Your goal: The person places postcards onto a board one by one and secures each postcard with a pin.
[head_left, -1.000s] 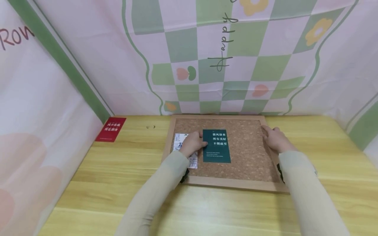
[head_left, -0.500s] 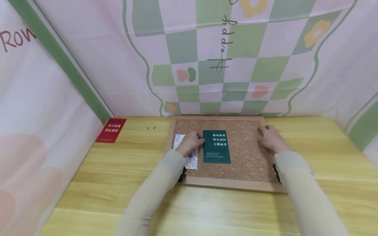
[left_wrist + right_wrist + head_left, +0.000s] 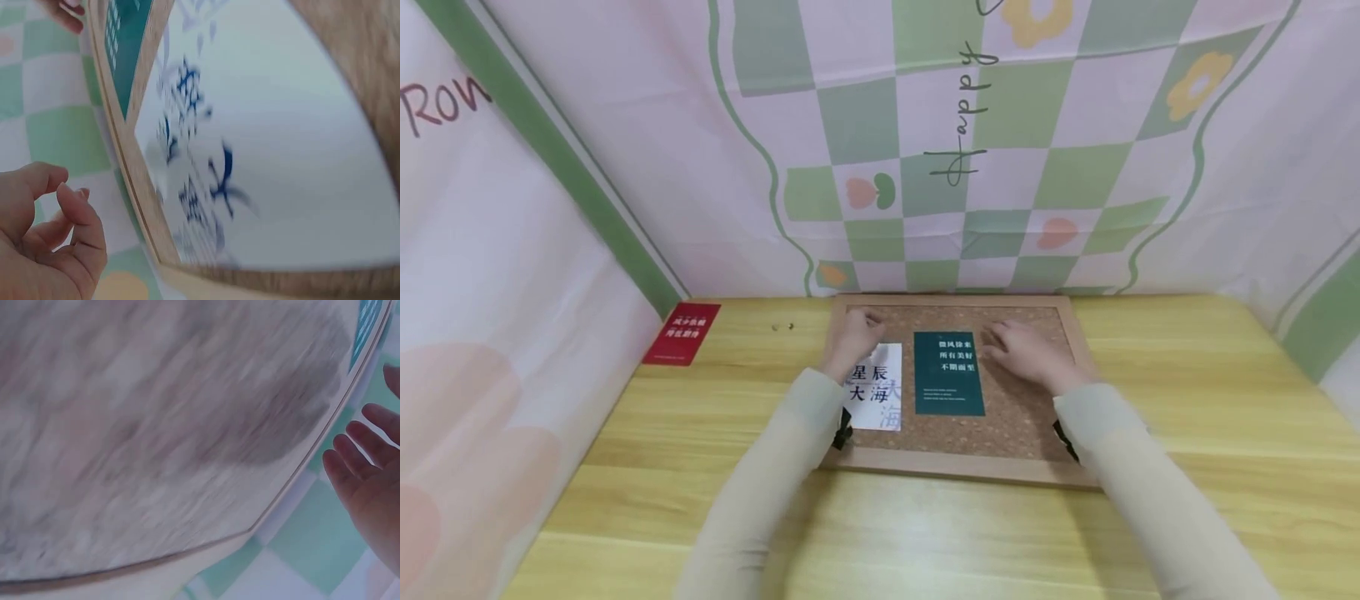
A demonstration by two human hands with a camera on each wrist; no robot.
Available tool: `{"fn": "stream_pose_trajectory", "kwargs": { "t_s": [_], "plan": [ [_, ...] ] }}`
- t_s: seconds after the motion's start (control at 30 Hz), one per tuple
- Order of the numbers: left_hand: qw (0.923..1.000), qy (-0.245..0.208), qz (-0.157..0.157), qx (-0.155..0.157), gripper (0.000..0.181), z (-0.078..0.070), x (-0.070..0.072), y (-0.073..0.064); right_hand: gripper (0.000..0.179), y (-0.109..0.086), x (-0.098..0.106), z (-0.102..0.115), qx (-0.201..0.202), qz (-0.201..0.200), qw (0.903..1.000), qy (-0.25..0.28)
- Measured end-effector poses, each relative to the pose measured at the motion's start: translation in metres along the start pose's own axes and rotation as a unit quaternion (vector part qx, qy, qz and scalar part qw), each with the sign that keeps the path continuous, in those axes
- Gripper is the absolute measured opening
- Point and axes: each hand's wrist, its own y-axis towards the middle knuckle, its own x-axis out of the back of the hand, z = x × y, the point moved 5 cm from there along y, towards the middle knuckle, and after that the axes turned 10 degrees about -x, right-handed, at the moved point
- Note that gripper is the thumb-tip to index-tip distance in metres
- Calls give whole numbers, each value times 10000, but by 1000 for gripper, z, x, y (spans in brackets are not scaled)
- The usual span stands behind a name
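Note:
A wood-framed cork board (image 3: 1022, 433) lies on the table. On its left part is a white card (image 3: 871, 408) with dark characters, and beside that a dark green card (image 3: 946, 396). My left hand (image 3: 856, 340) is over the white card's upper left; in the left wrist view the left hand (image 3: 59, 234) has loosely bent fingers with nothing visible between them. Close to the green card's right edge is my right hand (image 3: 1026, 354), above bare cork. The right wrist view shows the right hand (image 3: 372, 465) with spread, relaxed fingers holding nothing.
A red card (image 3: 683, 333) lies at the table's far left. Between it and the board are tiny pieces (image 3: 791, 326), too small to identify. A printed curtain (image 3: 940, 208) hangs right behind the board.
My left hand has left the green card's left edge and moved left and up, uncovering more of the white card. My right hand has moved left from the board's right frame toward the green card.

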Motion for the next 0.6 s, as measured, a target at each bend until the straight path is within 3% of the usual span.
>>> {"fn": "stream_pose_trajectory", "kwargs": {
  "t_s": [0.2, 0.43, 0.6],
  "plan": [
    [9961, 100, -863, 166, 31, 10, 28, 2, 63, 0, -11, 23, 240, 199, 9995, 10],
    [9840, -20, -1742, 371, 30, 25, 60, -1, 68, -5, -19, 38, 434, 324, 9984, -169],
    [9753, 68, -2155, 487, 31, 44, 79, -1, 68, -7, -23, 40, 485, 455, 9976, -190]
  ]
}}
